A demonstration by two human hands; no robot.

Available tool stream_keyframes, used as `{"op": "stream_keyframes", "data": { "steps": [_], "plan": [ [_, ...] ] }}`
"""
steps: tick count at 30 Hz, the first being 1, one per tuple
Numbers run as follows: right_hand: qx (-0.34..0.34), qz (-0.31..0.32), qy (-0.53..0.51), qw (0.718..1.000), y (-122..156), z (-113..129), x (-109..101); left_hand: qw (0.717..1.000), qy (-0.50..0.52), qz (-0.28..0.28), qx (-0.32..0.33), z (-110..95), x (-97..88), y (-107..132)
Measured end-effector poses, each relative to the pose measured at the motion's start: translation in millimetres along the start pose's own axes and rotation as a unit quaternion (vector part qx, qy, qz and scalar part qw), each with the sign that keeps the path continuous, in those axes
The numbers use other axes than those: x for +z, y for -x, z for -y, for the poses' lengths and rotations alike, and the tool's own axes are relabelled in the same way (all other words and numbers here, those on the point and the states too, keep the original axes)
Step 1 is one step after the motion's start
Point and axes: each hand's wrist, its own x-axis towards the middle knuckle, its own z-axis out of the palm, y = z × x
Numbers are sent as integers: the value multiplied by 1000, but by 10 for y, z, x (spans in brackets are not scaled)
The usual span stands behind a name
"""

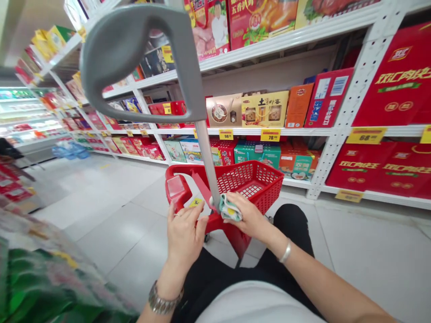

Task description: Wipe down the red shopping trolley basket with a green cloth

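A red plastic shopping basket [259, 179] on wheels stands on the floor in front of me. Its grey pull handle [141, 54] rises on a metal pole [208, 161] close to the camera. My left hand [183, 231] grips the basket's near red rim beside a yellow sticker, fingers curled over the edge. My right hand [247, 215] presses a folded green-and-white cloth [230, 210] against the base of the pole, fingers closed round it. A watch sits on my left wrist and a silver bangle on my right.
White store shelves [289, 40] along the right hold red and coloured gift boxes with yellow price tags [270, 134]. The grey tiled floor [111, 202] stretches left toward refrigerated cases. Blurred green packaging [40, 282] fills the lower left corner.
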Motion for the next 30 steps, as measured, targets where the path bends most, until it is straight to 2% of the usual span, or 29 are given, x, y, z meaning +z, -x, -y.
{"op": "stream_keyframes", "data": {
  "steps": [2, 5, 8, 11, 14, 18, 21, 25, 30],
  "plan": [
    [-11, 41, 38, 998, -105, 89, 92, 1000, -9, -8, -16, 133, -3, -8],
    [-9, 91, 92, 992, -223, 180, 119, 999, -15, -16, -36, 347, -24, -24],
    [0, 114, 122, 986, -238, 122, 106, 999, -15, -14, -44, 544, -52, -48],
    [59, 126, 145, 980, -137, -153, 75, 998, -12, -15, -54, 706, -67, -80],
    [140, 134, 159, 968, 31, -569, -49, 998, -6, -10, -65, 842, -72, -120],
    [217, 134, 191, 948, 216, -1089, -392, 997, 1, -4, -80, 1007, -79, -171],
    [265, 155, 230, 924, 261, -1370, -671, 996, 5, -5, -86, 1118, -85, -205],
    [313, 159, 261, 899, 237, -1626, -885, 995, 8, 6, -98, 1223, -78, -277],
    [328, 155, 274, 891, 139, -1710, -830, 991, 10, 7, -134, 1290, -17, -407]
  ]
}}
